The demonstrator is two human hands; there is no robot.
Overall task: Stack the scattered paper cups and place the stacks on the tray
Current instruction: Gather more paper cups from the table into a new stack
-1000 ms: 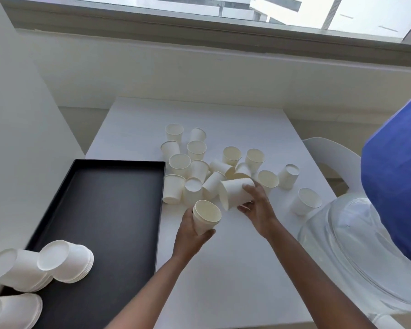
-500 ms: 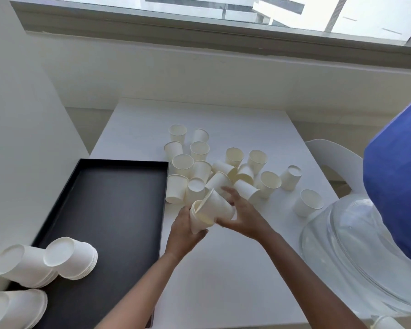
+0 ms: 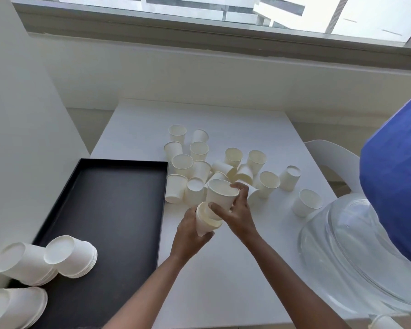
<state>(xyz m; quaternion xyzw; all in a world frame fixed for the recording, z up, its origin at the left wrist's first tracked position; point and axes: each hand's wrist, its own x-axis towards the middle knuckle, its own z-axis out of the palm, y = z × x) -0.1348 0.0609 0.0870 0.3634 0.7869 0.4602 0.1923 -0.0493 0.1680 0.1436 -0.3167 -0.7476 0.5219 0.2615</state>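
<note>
My left hand (image 3: pixel 190 233) grips a short stack of white paper cups (image 3: pixel 205 222) from below, just right of the black tray (image 3: pixel 119 200). My right hand (image 3: pixel 240 212) holds another white cup (image 3: pixel 220 194) upright, its base set into the mouth of that stack. Several loose cups (image 3: pixel 199 162) stand or lie scattered on the white table (image 3: pixel 223 269) behind my hands. Three finished stacks (image 3: pixel 69 255) lie on their sides at the tray's near left corner.
A clear plastic water bottle with a blue cap section (image 3: pixel 365 252) crowds the right side. A single cup (image 3: pixel 306 201) stands beside it. A white chair back (image 3: pixel 330 157) shows past the table's right edge. A wall runs along the left.
My right hand lifted a cup from the pile, turned it upright and brought it to the stack in my left hand, pushing its base into the stack's mouth.
</note>
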